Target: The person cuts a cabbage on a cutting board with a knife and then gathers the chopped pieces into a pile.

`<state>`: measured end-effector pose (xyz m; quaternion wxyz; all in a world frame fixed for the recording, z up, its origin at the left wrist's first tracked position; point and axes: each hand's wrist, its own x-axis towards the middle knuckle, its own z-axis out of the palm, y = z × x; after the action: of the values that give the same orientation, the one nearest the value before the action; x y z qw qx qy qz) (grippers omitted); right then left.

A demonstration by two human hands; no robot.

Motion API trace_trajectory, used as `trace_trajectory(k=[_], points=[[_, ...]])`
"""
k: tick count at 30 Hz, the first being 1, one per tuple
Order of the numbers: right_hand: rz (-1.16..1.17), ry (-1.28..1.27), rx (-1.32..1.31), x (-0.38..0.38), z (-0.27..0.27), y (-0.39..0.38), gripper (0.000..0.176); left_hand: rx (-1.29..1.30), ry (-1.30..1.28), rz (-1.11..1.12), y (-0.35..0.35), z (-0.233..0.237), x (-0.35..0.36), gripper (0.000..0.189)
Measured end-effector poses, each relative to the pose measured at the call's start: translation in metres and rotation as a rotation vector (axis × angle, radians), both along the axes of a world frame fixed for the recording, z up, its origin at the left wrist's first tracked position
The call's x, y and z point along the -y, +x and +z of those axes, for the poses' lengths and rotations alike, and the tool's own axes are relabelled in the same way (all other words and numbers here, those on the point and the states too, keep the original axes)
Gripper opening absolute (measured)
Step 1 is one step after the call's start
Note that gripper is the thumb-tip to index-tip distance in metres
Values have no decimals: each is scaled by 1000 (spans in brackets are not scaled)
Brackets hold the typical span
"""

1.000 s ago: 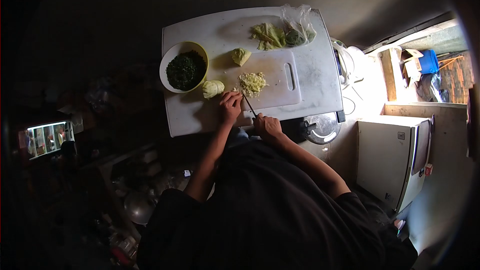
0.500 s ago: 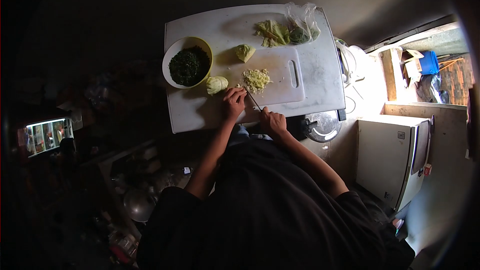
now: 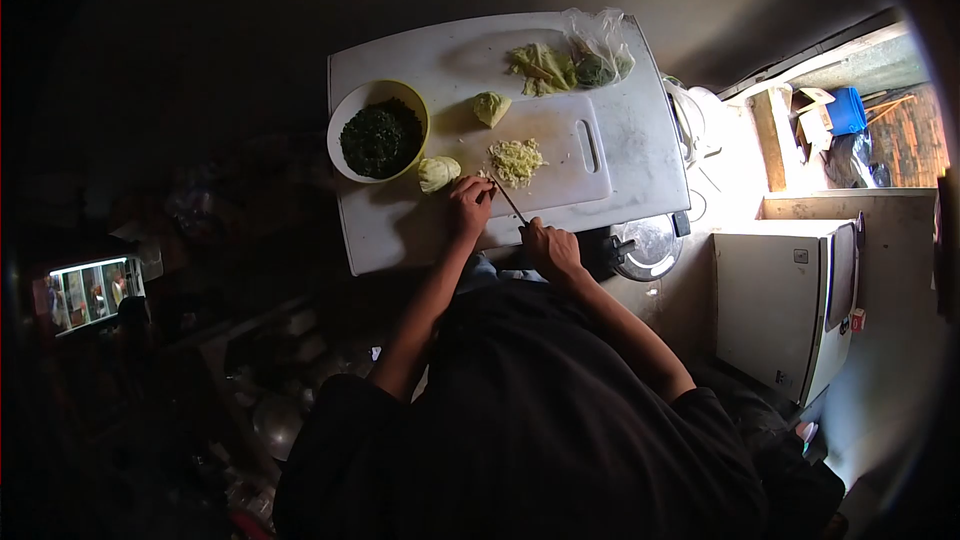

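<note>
My right hand (image 3: 553, 244) is closed round the handle of a knife (image 3: 510, 202), whose blade slants up and left over the white cutting board (image 3: 560, 180). Near the blade's tip, my left hand (image 3: 470, 202) has its fingers bent and pressed together at the board's lower left; what they hold is too small to make out. Chopped cabbage (image 3: 517, 162) lies in a small heap just above the blade. One cabbage piece (image 3: 437, 173) rests beside my left hand, and another cabbage piece (image 3: 491, 108) sits at the board's upper left corner.
A bowl (image 3: 420, 136) of chopped dark greens stands on the white table (image 3: 400, 230) at the left. Loose cabbage leaves (image 3: 541, 69) and a clear plastic bag (image 3: 601, 52) lie at the table's far side. A round lid (image 3: 650, 248) is beside the table's near right edge.
The view has shifted slightly. The knife handle in my right hand is a little lower and shows more; my left hand stays at the board's lower left.
</note>
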<state>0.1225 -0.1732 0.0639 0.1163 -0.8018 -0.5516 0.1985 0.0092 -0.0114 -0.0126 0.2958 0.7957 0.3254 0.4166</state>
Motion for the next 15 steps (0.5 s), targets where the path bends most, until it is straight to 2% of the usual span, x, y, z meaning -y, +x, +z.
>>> trace_trajectory(k=[9, 15], points=[[-49, -33, 57, -5, -7, -8, 28, -10, 32, -80, -3, 10, -5, 10], [9, -27, 87, -6, -2, -3, 24, -1, 54, -101, -7, 12, -5, 9]])
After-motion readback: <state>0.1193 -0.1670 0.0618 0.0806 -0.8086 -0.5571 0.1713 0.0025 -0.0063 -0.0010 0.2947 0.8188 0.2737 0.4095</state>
